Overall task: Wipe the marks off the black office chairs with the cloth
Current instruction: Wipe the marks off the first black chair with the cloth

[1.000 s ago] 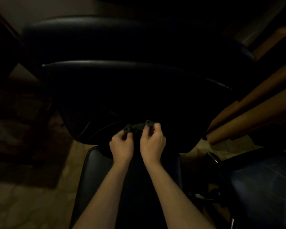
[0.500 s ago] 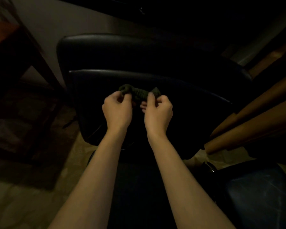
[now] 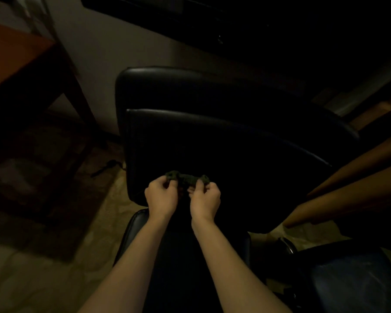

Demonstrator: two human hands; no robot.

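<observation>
Both hands: left hand, right hand pinching cloth | lowered down chair backrest

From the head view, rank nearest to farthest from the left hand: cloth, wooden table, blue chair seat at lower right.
1. cloth: gripped by the left hand.
2. blue chair seat: lower right, past the right hand.
3. wooden table: upper left.

Hands: left hand and right hand pinch opposite ends of a cloth.
Cloth: dark, bunched, in front of near chair backrest.
Far: second chair.
Left: table.
Right: blue seat.
</observation>
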